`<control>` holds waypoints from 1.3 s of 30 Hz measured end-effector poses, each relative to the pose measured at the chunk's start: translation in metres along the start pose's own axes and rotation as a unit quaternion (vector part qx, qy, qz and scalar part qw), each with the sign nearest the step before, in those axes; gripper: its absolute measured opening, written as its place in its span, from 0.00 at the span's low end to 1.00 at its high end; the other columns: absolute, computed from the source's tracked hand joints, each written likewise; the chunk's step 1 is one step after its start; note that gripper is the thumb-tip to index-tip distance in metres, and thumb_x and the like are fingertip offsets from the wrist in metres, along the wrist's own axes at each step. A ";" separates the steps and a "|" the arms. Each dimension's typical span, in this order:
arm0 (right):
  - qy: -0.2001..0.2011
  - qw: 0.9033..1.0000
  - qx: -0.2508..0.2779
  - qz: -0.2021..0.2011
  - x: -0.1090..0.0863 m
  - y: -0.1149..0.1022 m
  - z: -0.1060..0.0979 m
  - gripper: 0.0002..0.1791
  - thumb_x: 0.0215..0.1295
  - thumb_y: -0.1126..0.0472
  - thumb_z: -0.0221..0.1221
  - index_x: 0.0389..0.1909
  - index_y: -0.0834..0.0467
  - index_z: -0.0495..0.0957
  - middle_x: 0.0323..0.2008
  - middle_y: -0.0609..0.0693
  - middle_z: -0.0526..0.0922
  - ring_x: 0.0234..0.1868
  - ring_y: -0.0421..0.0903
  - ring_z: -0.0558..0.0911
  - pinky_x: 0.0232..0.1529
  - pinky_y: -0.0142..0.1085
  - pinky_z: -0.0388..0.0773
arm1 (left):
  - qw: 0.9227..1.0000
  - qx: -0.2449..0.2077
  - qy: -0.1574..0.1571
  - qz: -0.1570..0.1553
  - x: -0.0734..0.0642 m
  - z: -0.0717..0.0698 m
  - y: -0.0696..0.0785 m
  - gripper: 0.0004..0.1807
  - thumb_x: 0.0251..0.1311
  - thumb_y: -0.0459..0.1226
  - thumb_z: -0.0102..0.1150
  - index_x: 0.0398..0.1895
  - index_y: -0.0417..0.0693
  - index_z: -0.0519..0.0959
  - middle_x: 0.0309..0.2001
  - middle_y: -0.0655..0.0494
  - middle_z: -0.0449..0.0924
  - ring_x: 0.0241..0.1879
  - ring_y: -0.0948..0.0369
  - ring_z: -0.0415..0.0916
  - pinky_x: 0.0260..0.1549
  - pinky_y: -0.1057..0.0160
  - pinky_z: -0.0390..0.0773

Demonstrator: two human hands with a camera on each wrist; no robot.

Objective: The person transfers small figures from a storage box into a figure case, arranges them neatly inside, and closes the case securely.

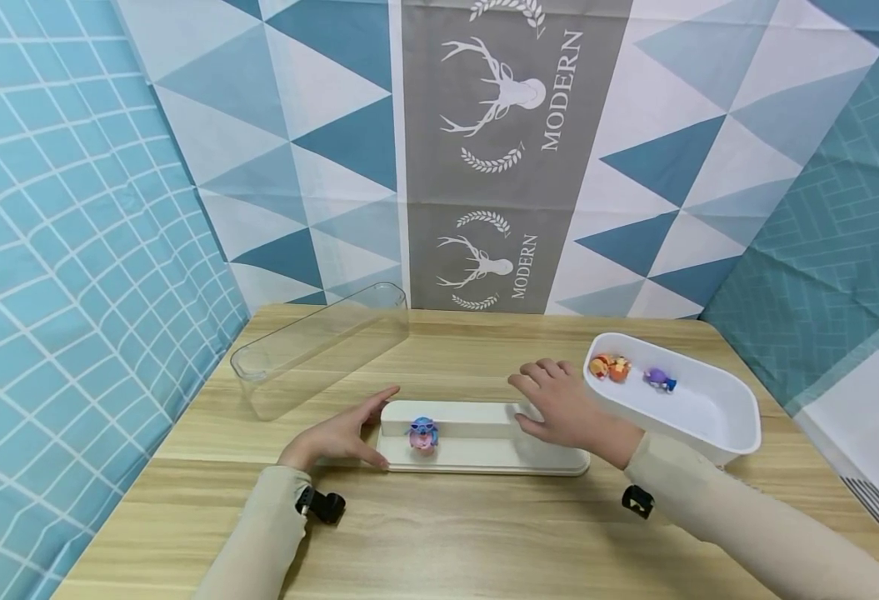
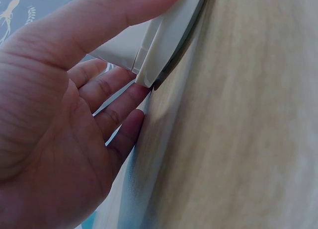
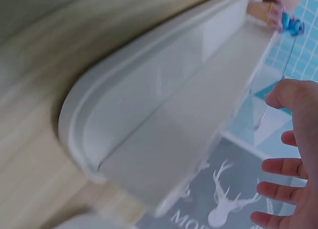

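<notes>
A long cream two-step display base (image 1: pixel 484 454) lies across the wooden table. My left hand (image 1: pixel 340 435) holds its left end, thumb at the front corner and fingers round toward the back; the left wrist view shows the fingertips right at the base's edge (image 2: pixel 145 72). Near that end, on the lower step, stands a small blue figurine (image 1: pixel 423 435) with a pink lower part. Over the right part of the base hovers my right hand (image 1: pixel 562 408), fingers spread and nothing in them. The right wrist view shows the base's rounded right end (image 3: pixel 82 124) beside that open hand.
A white bin (image 1: pixel 716 412) stands at the back right, holding orange-and-yellow figurines (image 1: pixel 610 367) and a purple-and-blue figurine (image 1: pixel 660 379). At the back left stands a clear plastic cover (image 1: pixel 319 354). Patterned cloth (image 1: pixel 514 167) hangs behind the table.
</notes>
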State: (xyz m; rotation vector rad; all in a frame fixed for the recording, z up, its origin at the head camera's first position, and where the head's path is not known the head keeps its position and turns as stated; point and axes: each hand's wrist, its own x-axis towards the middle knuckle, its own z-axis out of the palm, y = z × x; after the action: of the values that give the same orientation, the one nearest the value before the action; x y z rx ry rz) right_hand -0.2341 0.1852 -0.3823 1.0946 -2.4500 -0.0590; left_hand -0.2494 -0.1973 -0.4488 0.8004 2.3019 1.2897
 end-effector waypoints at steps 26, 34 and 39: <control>0.032 0.996 -0.079 -0.036 -0.023 0.085 -0.009 0.24 0.52 0.59 0.71 0.49 0.62 0.76 0.41 0.58 0.80 0.41 0.58 0.80 0.35 0.52 0.79 | 1.000 -0.003 -0.004 0.005 0.001 0.000 -0.003 0.65 0.45 0.32 0.79 0.80 0.42 0.42 0.72 0.36 0.58 0.71 0.42 0.57 0.69 0.43 0.52; 0.027 0.995 -0.091 -0.021 -0.034 0.109 -0.009 0.23 0.52 0.61 0.70 0.48 0.63 0.77 0.39 0.58 0.80 0.38 0.58 0.80 0.35 0.52 0.79 | 1.000 0.001 0.000 0.005 0.001 0.000 -0.004 0.65 0.45 0.33 0.79 0.80 0.42 0.42 0.73 0.36 0.57 0.71 0.43 0.56 0.70 0.42 0.52; -0.021 0.996 -0.085 -0.009 -0.043 0.122 -0.014 0.24 0.52 0.60 0.72 0.49 0.63 0.77 0.41 0.59 0.80 0.43 0.59 0.79 0.39 0.54 0.79 | 1.000 -0.002 -0.001 0.004 0.001 0.000 -0.004 0.65 0.45 0.33 0.79 0.80 0.43 0.42 0.73 0.36 0.57 0.71 0.43 0.56 0.70 0.42 0.51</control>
State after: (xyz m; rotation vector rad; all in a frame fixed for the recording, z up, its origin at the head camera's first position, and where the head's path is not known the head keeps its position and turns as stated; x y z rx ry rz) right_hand -0.2886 0.3015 -0.3597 1.0502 -2.4213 -0.2936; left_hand -0.2514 -0.1987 -0.4526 0.8100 2.2958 1.2957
